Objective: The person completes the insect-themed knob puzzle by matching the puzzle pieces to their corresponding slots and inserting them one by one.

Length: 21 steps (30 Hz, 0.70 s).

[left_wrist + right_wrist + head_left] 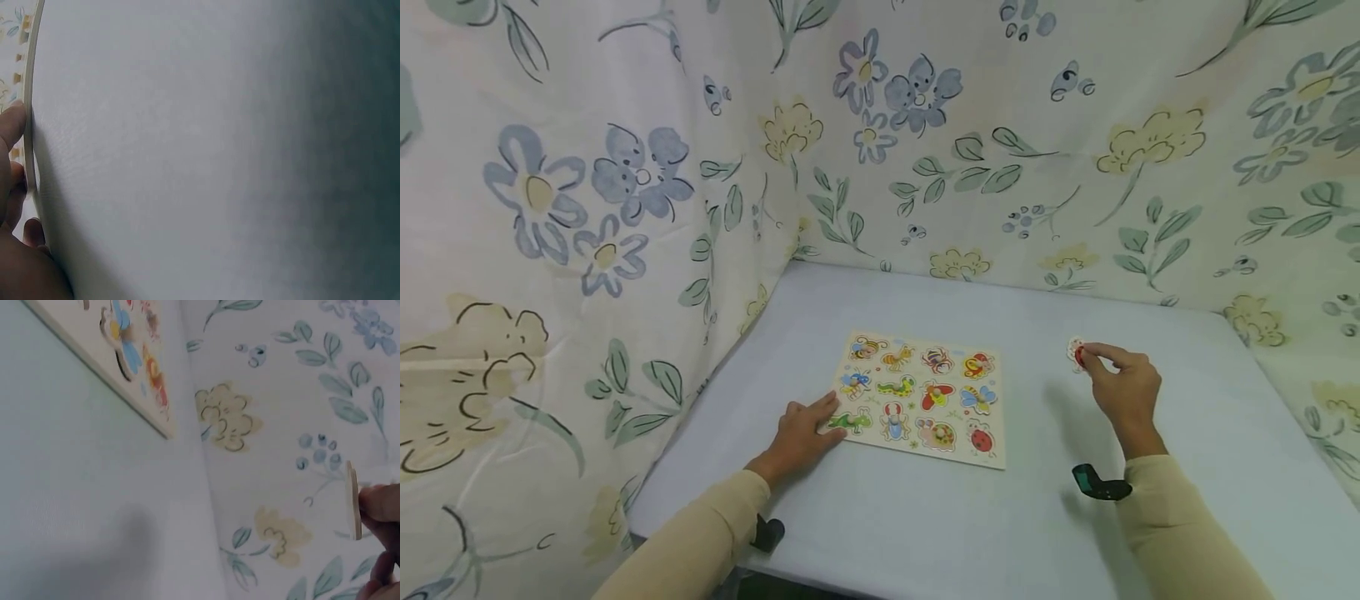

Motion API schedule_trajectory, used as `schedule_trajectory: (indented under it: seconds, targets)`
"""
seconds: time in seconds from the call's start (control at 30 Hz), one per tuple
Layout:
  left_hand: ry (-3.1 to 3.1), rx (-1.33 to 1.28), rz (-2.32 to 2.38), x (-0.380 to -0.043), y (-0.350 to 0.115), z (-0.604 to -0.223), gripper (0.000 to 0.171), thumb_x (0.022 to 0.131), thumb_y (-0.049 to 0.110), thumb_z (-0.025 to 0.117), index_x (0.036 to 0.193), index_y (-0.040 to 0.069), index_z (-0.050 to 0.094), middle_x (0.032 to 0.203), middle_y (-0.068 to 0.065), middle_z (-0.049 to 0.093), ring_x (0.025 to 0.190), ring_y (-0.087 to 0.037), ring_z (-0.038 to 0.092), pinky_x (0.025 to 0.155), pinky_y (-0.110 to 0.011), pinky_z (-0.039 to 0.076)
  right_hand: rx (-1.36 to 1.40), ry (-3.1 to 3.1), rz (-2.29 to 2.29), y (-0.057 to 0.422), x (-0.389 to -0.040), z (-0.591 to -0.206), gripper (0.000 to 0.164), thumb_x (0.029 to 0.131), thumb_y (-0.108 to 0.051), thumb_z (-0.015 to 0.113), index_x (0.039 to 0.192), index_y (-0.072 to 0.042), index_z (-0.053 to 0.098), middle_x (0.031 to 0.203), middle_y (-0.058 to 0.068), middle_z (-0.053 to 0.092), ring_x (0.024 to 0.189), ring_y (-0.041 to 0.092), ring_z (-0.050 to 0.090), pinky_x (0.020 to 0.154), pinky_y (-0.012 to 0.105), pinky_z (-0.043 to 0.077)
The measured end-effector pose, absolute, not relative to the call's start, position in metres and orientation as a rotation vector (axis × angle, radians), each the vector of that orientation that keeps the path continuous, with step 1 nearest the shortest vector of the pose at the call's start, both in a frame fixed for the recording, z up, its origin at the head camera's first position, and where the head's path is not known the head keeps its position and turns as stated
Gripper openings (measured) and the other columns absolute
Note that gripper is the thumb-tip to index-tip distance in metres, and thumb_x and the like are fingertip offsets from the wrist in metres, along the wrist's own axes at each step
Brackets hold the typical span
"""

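Observation:
My right hand pinches a small red puzzle piece with a white edge between thumb and fingertips, raised above the table. In the right wrist view the same thin wooden piece shows edge-on. A wooden peg puzzle board with colourful insect pictures lies on the table, left of that hand. My left hand grips the board at its near left corner, thumb by the front edge and fingers at the left side. Along the board's edge in the left wrist view, small wooden knobs stand up.
A white-covered table carries the board. Behind it and along the left hangs a floral curtain. Dark wrist-camera mounts are fixed at both sleeves. The table's front edge runs along the bottom of the head view.

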<state>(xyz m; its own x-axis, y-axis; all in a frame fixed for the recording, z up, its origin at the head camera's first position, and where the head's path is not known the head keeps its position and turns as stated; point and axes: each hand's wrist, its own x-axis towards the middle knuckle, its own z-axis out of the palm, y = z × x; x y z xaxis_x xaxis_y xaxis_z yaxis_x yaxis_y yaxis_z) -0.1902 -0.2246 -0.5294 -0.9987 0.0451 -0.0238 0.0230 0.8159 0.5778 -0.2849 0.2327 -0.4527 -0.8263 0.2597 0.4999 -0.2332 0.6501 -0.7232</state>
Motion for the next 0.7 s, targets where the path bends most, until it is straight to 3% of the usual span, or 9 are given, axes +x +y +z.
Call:
schedule_trajectory:
  seconds: [0.13,0.37,0.7]
  targets:
    - [2.953,0.043,0.943,-0.189,-0.224,-0.528,0.064,0.088,0.039,0.070,0.143,0.014,0.048,0.151,0.011,0.036,0.085,-0.016,0.033,0.071,-0.034,0.028,0.048,-2.241,1.118,0.220,-0.271,-0.446,0.012,0.086,-0.007,0.071,0.095,-0.002,0.077,0.093,0.016,0.072,0.087,0.022,0.049,0.072,0.030,0.031]
    - [2.954,0.033,0.935,-0.189,-0.223,-0.529,0.064,0.088,0.038,0.070,0.143,0.013,0.048,0.151,0.010,0.035,0.085,-0.017,0.033,0.071,-0.035,0.028,0.139,-2.227,1.173,0.194,-0.246,-0.440,0.013,0.086,-0.007,0.072,0.098,-0.004,0.077,0.094,0.013,0.072,0.086,0.011,0.044,0.070,0.032,0.029]
    - [2.944,0.027,0.940,-0.192,-0.224,-0.532,0.065,0.088,0.040,0.070,0.143,0.016,0.047,0.151,0.013,0.033,0.087,-0.017,0.033,0.072,-0.035,0.029,0.334,-2.198,1.209,0.164,-0.224,-0.457,0.014,0.081,0.003,0.075,0.094,-0.002,0.077,0.096,0.011,0.072,0.084,0.015,0.045,0.067,0.032,0.027]
